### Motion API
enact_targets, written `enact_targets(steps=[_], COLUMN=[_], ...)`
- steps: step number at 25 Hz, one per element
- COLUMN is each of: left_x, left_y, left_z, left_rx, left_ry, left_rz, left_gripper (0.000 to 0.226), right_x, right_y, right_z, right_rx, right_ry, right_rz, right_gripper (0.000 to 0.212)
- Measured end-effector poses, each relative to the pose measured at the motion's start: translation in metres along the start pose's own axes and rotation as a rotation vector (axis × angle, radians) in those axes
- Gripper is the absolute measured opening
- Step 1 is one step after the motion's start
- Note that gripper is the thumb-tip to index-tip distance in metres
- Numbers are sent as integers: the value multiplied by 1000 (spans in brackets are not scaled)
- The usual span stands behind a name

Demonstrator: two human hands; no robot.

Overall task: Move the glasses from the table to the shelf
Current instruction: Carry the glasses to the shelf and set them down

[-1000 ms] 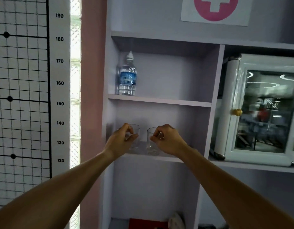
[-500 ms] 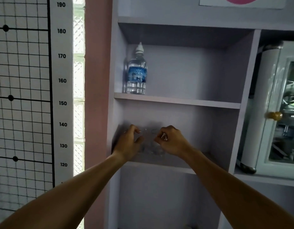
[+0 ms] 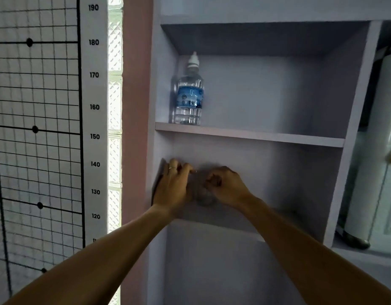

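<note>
Since earlier frame: both hands pushed deeper into lower shelf [image 3: 223,225], centre of frame; view shifted right. Left hand [image 3: 172,190] curled round hidden glass, near left wall. Right hand [image 3: 228,187] pinching rim of blurred glass [image 3: 204,195] between hands. Step: setting down. Next, by judgement: confirm bases flat, loosen fingers, withdraw. Bottle [image 3: 189,100] above, untouched.

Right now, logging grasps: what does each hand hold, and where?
Cannot be told: blur hides the glasses. A faint glass shows between the left hand and right hand.
</note>
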State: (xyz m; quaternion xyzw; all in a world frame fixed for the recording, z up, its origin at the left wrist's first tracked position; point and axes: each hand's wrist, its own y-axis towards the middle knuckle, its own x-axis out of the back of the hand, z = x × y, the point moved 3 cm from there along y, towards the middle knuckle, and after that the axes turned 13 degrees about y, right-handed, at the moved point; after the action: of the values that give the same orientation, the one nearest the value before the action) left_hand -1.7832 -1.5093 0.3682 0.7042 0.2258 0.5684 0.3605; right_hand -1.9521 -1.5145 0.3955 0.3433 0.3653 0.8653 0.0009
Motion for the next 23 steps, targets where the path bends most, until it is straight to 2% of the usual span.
enact_targets(steps=[3,5,7,9,12,15,17,19,21,22,23], left_x=[2,-2,-7,-12,-15,-13,-14,-15,-14,-14,-14], left_y=[-2,-2,-2,-3,-7,-10,-9,-8,-8,-8,-8], left_z=[-2,0,7,9,13,12,10,11,11,11,11], left_rx=[38,100,134,181,244,300,291,288,238,202,177], left_ry=[-74,-202,-190,-231,-263,-428,-377,-356,-230,-144,-55], left_rz=[18,49,35,58,49,72,95,105,123,160,222], left_gripper=[7,22,32,31,30,39,26,29,27,18,18], right_x=[-2,-5,-8,-11,-14,-18,-19,-18,-17,-16,-15], right_y=[5,8,12,15,17,19,19,19,17,17,16], right_z=[-1,-3,-3,-5,-9,-12,-13,-13,-12,-10,-9], right_rx=[44,49,65,84,-11,-54,-64,-61,-49,-42,-33], right_ry=[9,18,13,0,89,120,124,123,114,110,113], right_rz=[-23,-25,-16,-27,-61,-65,-65,-63,-58,-60,-64], right_gripper=[7,11,12,11,19,24,24,23,24,25,26])
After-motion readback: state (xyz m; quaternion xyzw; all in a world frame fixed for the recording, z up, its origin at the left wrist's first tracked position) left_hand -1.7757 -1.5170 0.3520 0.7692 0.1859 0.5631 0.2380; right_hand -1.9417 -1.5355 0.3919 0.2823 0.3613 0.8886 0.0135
